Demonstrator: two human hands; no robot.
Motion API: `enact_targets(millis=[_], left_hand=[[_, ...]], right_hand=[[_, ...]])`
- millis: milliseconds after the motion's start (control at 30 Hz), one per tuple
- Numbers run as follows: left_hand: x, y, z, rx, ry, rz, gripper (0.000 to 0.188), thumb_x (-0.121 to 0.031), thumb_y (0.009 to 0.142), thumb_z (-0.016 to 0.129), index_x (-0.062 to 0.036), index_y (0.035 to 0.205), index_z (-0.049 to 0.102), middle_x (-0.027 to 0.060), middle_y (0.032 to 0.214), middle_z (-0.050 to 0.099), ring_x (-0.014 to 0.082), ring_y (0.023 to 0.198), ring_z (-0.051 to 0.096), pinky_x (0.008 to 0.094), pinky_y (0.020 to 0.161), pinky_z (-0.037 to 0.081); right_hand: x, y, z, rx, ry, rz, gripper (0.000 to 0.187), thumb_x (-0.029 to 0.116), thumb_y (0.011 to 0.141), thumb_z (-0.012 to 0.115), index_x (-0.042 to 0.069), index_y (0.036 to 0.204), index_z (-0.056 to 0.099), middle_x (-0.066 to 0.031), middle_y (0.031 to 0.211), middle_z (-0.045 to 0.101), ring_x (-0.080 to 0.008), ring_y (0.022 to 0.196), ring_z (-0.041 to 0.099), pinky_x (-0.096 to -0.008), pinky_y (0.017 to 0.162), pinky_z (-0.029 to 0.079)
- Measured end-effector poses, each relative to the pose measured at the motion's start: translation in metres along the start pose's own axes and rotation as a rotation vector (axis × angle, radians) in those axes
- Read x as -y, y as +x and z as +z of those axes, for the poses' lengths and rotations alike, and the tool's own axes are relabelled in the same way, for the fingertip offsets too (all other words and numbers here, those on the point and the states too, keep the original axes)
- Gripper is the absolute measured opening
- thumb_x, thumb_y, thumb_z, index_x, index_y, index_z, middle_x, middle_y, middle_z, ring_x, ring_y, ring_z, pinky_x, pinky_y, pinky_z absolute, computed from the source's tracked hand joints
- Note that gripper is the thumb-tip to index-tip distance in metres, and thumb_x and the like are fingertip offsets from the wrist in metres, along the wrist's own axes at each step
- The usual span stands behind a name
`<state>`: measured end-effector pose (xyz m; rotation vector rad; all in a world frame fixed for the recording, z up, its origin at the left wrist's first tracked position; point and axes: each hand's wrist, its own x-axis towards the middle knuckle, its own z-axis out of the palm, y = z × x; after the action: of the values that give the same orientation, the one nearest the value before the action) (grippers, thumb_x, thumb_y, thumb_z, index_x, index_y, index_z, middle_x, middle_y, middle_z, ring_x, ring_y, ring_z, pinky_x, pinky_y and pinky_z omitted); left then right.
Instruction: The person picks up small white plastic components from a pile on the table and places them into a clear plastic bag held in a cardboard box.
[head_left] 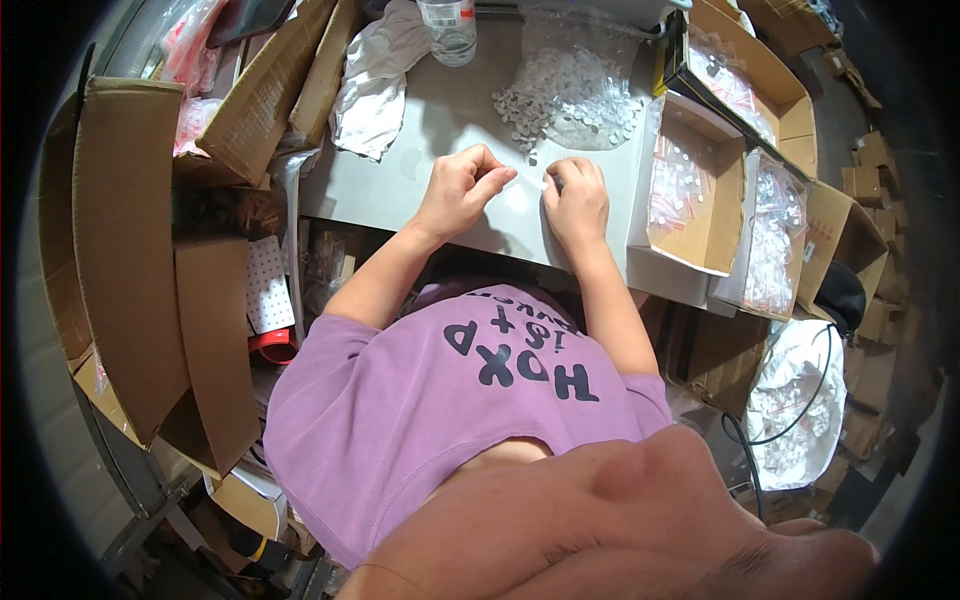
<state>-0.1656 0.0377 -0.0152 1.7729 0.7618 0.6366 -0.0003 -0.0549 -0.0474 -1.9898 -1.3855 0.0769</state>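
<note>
Over the grey table (395, 190), my left hand (460, 192) is closed, thumb and forefinger pinched together. My right hand (578, 205) curls opposite it, with its thumb and fingers drawn together. A small, thin, see-through piece that looks like a plastic bag (531, 180) spans the gap between both sets of fingertips. Glare washes out its outline. Just beyond the hands lies a pile of small white pieces (570, 95), spilling from a large clear plastic bag (590, 35).
To the right, a cardboard box (712, 235) holds small clear bags with red edges and white pieces. More boxes of bags adjoin it. A white cloth (375, 85) and a clear bottle (450, 35) sit at the back left. Tall cardboard boxes (125, 250) flank my left side.
</note>
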Motion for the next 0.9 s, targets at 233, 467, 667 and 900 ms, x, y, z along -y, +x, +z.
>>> enact_targets(millis=[233, 467, 667, 900], left_hand=[[0.004, 0.004, 0.012, -0.07, -0.101, 0.195, 0.01, -0.007, 0.087, 0.066, 0.0027, 0.083, 0.064, 0.0018, 0.069, 0.062, 0.0056, 0.064, 0.053, 0.0205, 0.059, 0.042], [0.002, -0.001, 0.011, -0.029, -0.083, 0.035, 0.016, -0.012, 0.086, 0.069, 0.0015, 0.079, 0.065, 0.0023, 0.066, 0.06, 0.0053, 0.062, 0.052, 0.0213, 0.056, 0.042], [0.001, 0.002, 0.015, -0.032, -0.258, 0.022, 0.013, -0.011, 0.087, 0.068, 0.0014, 0.084, 0.067, -0.0004, 0.066, 0.06, 0.005, 0.062, 0.05, 0.0201, 0.059, 0.041], [-0.003, 0.001, 0.017, 0.071, -0.277, 0.004, 0.01, -0.007, 0.084, 0.069, 0.0016, 0.088, 0.07, 0.003, 0.078, 0.064, 0.0077, 0.07, 0.057, 0.0203, 0.063, 0.044]], right_hand=[[-0.004, -0.006, -0.009, -0.016, -0.002, -0.032, 0.013, 0.004, 0.073, 0.066, 0.006, 0.086, 0.068, -0.0097, 0.094, 0.064, -0.0297, 0.089, 0.059, -0.0382, 0.079, 0.049], [-0.003, -0.01, -0.01, 0.035, -0.102, -0.073, 0.015, 0.005, 0.076, 0.061, 0.005, 0.088, 0.069, -0.0116, 0.1, 0.065, -0.0316, 0.093, 0.06, -0.0378, 0.081, 0.051], [-0.008, -0.014, -0.012, 0.025, -0.108, -0.091, 0.013, 0.002, 0.077, 0.055, 0.0, 0.085, 0.066, -0.0169, 0.103, 0.063, -0.0342, 0.094, 0.06, -0.0402, 0.082, 0.051], [-0.021, -0.01, -0.017, 0.052, -0.162, -0.028, 0.013, 0.0, 0.073, 0.062, 0.003, 0.085, 0.067, -0.0147, 0.092, 0.064, -0.0345, 0.085, 0.062, -0.0414, 0.075, 0.052]])
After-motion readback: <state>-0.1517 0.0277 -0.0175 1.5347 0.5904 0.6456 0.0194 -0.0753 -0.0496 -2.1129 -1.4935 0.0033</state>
